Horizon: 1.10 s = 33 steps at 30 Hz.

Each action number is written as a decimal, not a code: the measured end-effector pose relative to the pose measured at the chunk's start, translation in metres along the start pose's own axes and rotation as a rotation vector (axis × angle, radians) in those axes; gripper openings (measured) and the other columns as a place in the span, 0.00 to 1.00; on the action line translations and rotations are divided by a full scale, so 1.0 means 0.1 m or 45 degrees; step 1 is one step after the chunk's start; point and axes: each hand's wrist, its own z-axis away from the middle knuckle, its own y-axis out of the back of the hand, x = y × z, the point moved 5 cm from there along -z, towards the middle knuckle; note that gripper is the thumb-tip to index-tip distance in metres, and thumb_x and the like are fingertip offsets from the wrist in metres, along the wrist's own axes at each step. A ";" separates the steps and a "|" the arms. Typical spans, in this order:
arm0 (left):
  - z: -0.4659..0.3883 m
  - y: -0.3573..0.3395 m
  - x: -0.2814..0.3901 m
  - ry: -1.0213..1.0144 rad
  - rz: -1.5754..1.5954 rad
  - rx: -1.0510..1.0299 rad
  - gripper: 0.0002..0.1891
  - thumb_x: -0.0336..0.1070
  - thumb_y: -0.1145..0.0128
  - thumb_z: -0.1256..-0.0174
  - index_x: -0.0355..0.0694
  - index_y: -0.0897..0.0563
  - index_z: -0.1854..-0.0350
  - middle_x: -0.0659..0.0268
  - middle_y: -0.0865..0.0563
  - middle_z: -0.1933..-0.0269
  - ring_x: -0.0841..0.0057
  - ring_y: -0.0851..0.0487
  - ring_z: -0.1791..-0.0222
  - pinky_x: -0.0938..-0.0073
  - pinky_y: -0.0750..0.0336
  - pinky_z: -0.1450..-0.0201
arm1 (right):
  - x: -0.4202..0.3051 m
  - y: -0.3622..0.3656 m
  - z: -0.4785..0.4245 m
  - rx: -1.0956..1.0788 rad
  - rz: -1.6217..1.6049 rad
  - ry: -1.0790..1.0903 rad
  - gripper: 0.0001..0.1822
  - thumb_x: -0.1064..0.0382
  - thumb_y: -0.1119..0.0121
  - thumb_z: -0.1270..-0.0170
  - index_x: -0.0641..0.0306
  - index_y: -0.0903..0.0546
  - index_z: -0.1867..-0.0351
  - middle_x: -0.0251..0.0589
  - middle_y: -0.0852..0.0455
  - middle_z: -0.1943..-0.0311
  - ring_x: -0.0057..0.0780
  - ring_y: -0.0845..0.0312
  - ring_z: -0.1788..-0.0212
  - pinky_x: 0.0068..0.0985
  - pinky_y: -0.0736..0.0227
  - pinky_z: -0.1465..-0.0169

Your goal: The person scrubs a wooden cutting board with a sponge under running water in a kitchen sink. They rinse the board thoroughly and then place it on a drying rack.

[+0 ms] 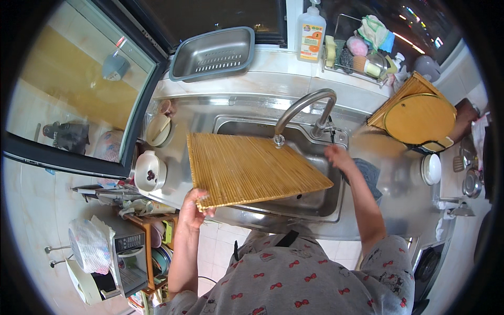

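Note:
A flat, ribbed mat of bamboo-like slats [252,169] is held up over the stainless steel sink [334,204], covering much of its basin. My left hand [195,208] grips the mat at its near left corner. The curved metal faucet [305,100] reaches over the mat, its spout end close above the far edge. My right hand [339,158], slightly blurred, is at the sink's right rim, just below the dark faucet lever [332,136]. Whether its fingers touch the lever is unclear. A grey-blue cloth [368,177] lies partly behind my right forearm.
Left of the sink stands a white colander [147,177] with several dark fruits. A metal drain basket [216,55] and pump bottle [312,35] stand on the back ledge. A round wooden board [419,118] leans at right, above white bowls [431,169]. An open window frame [143,102] juts in at left.

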 end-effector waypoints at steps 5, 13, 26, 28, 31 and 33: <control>0.05 0.38 0.02 0.130 0.077 0.043 0.13 0.37 0.41 0.44 0.32 0.24 0.64 0.58 0.21 0.76 0.67 0.26 0.89 0.72 0.31 0.90 | 0.02 -0.56 0.75 -0.446 -0.792 -0.755 0.30 0.46 0.36 0.35 0.69 0.22 0.43 0.44 0.13 0.56 0.32 0.15 0.59 0.32 0.18 0.62; -0.36 1.08 -0.04 0.341 0.041 -0.065 0.14 0.38 0.40 0.43 0.34 0.21 0.60 0.58 0.18 0.71 0.66 0.23 0.84 0.72 0.29 0.86 | 0.17 -0.47 1.40 -0.269 -1.257 -0.657 0.23 0.59 0.35 0.35 0.67 0.25 0.42 0.42 0.15 0.53 0.32 0.16 0.54 0.34 0.18 0.50; -1.73 1.00 -0.35 0.370 -1.240 -0.655 0.35 0.59 0.37 0.35 0.29 0.24 0.42 0.60 0.14 0.50 0.72 0.15 0.53 0.73 0.21 0.53 | -0.37 -0.56 2.65 0.233 -1.182 -0.462 0.28 0.60 0.36 0.34 0.63 0.34 0.36 0.40 0.20 0.46 0.31 0.21 0.47 0.30 0.22 0.45; -2.12 1.00 -0.57 0.239 -1.478 -0.596 0.38 0.63 0.40 0.36 0.27 0.22 0.42 0.53 0.14 0.49 0.69 0.14 0.52 0.68 0.22 0.48 | -0.49 -0.58 2.82 0.349 -1.184 -0.398 0.26 0.63 0.37 0.33 0.62 0.33 0.37 0.39 0.21 0.47 0.30 0.22 0.46 0.29 0.24 0.42; -2.67 0.99 -0.86 0.003 -1.788 -0.524 0.43 0.69 0.48 0.37 0.26 0.23 0.42 0.44 0.16 0.46 0.58 0.15 0.48 0.59 0.24 0.43 | -0.59 -0.63 2.93 0.472 -1.095 -0.320 0.25 0.64 0.37 0.33 0.62 0.32 0.38 0.39 0.22 0.46 0.29 0.25 0.44 0.28 0.28 0.40; -2.77 0.73 -1.01 -0.083 -1.927 -0.469 0.44 0.71 0.54 0.36 0.26 0.23 0.41 0.42 0.17 0.45 0.52 0.17 0.44 0.55 0.27 0.40 | -0.70 -0.67 3.03 0.498 -1.059 -0.304 0.25 0.64 0.37 0.32 0.62 0.33 0.37 0.40 0.22 0.45 0.28 0.27 0.43 0.28 0.31 0.38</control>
